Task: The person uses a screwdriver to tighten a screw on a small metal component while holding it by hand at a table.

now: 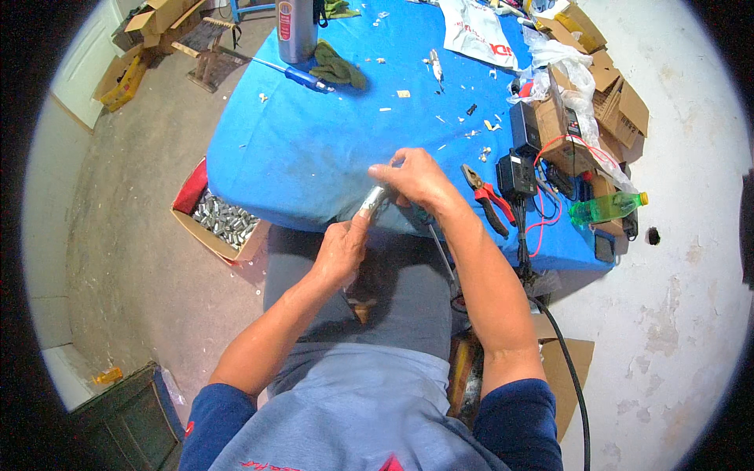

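Note:
My left hand grips a small shiny metal cylinder at the table's near edge, its thumb lying along the side. Just above the cylinder's upper end, my right hand is closed, thumb and index finger drawn together. Under the right palm shows a dark green handle with a thin metal shaft slanting down toward my lap; it looks like a screwdriver. The right fingertips are partly hidden, so any small piece between them cannot be made out.
Red-handled pliers lie on the blue-covered table, beside black power adapters and a green bottle. At the far side stand a grey flask and a blue screwdriver. A box of metal cylinders sits on the floor.

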The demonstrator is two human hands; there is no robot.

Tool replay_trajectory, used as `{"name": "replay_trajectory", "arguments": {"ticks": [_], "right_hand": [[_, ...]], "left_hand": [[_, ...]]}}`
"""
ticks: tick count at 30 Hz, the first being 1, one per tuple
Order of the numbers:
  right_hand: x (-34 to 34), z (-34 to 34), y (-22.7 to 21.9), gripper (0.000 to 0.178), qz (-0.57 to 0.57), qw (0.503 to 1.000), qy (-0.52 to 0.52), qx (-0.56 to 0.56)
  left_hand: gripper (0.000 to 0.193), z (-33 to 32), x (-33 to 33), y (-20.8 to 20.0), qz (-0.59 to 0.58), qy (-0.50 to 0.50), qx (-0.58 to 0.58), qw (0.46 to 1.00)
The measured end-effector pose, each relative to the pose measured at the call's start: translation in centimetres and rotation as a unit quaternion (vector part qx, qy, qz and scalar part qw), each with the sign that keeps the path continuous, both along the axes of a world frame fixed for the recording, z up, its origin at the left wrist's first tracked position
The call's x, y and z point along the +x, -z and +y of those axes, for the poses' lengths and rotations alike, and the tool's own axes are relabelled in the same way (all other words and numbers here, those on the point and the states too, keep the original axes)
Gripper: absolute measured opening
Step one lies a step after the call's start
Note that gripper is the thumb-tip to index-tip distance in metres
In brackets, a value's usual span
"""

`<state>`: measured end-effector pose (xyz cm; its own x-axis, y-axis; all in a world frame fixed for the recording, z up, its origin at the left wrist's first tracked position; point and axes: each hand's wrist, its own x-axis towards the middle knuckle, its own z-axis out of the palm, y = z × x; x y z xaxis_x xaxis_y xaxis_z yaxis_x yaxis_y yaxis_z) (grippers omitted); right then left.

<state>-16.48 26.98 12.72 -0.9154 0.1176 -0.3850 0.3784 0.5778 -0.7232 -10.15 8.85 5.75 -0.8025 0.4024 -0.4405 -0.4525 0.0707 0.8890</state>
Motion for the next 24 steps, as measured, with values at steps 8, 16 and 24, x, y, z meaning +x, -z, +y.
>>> {"name": "replay_trajectory", "arguments": {"ticks": [8, 16, 24], "right_hand": [[1.2, 1.2, -0.3, 0.031, -0.038, 0.980, 0.067, -0.183], [2.1, 1.3, 1.1, 0.029, 0.028, 0.989, 0.096, -0.107], [1.9, 2.0, 1.2, 0.033, 0.036, 0.994, 0.094, -0.040]], "left_hand": [[0.064, 0.4, 0.7, 0.3, 0.094, 0.002, -0.061, 0.994], [0.063, 1.6, 0.9, -0.4, 0.093, 0.010, -0.075, 0.993], [0.059, 2.1, 1.1, -0.2, 0.117, 0.005, -0.096, 0.988]]}}
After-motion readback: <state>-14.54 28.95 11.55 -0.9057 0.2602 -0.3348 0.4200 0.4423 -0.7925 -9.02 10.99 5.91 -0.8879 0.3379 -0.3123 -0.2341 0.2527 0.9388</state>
